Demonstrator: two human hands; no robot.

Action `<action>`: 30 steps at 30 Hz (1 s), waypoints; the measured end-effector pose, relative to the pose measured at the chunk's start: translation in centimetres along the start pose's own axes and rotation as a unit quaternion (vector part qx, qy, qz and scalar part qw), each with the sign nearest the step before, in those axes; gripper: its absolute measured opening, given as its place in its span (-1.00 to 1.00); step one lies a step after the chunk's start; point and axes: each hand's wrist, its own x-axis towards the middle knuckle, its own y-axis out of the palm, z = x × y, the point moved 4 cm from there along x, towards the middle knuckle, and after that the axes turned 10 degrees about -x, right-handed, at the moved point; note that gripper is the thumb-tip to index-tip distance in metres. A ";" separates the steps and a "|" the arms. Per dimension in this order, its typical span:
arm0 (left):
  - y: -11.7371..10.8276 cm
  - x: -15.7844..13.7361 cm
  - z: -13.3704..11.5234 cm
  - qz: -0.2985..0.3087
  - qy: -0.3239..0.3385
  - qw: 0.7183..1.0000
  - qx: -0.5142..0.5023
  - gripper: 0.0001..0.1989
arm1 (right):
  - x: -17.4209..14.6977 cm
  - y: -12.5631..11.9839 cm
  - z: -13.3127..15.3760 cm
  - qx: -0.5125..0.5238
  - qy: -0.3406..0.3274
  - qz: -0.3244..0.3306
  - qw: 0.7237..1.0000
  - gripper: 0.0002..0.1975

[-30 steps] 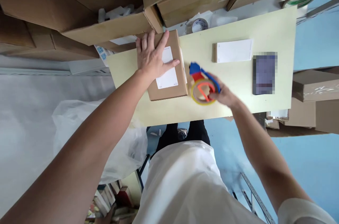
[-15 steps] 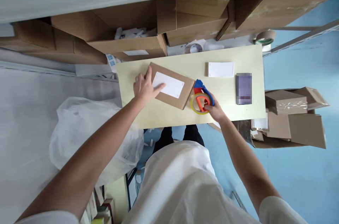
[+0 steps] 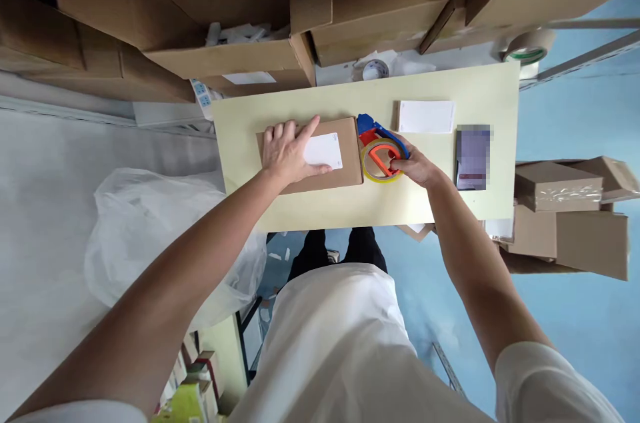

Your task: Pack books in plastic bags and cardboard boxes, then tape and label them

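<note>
A brown cardboard box point(image 3: 350, 150) lies flat on the pale yellow table point(image 3: 320, 213), with a white label point(image 3: 325, 148) on its top. Across the box's left part rests my left hand point(image 3: 290, 153), fingers spread and pressing down, covering some of the label. My right hand point(image 3: 417, 163) is wrapped round the handle of a tape dispenser point(image 3: 383, 150), blue and red with a roll of yellowish tape. The dispenser's blue head meets the right end of the box. Whether tape is stuck there I cannot tell.
A stack of white labels point(image 3: 427, 116) and a blurred-out phone-like object point(image 3: 473, 156) lie on the table's right side. Open cartons point(image 3: 225, 60) line the back, near tape rolls point(image 3: 375, 69). A clear plastic bag point(image 3: 145, 230) stands left; more boxes point(image 3: 560, 190) are at right.
The box has turned to lie nearly square with the table. My left hand has shifted further onto it. My right hand has brought the dispenser up against the box's right end.
</note>
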 end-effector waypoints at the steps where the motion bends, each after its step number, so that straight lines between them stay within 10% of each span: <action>1: 0.0 -0.1 0.0 0.003 0.001 1.000 0.003 0.09 | -0.7 -0.1 -0.5 0.001 0.003 -0.005 1.000 -0.18; 12: 0.1 -0.4 -0.1 0.010 0.009 1.000 0.014 0.09 | -12.6 8.2 -9.1 0.072 0.020 -0.033 0.997 -0.13; 18: 0.4 -0.7 -1.3 0.003 0.076 0.997 0.006 0.00 | -11.6 5.3 -6.6 -0.052 0.023 0.062 0.996 -0.24; 25: 1.6 -0.4 -2.0 -0.025 0.122 0.992 -0.029 -0.07 | -4.2 0.6 0.1 -0.350 0.048 0.338 0.872 -0.20; 30: 1.9 -0.3 -1.6 -0.029 0.115 0.992 -0.041 -0.06 | 0.2 3.0 3.9 -0.468 0.021 0.398 0.789 -0.32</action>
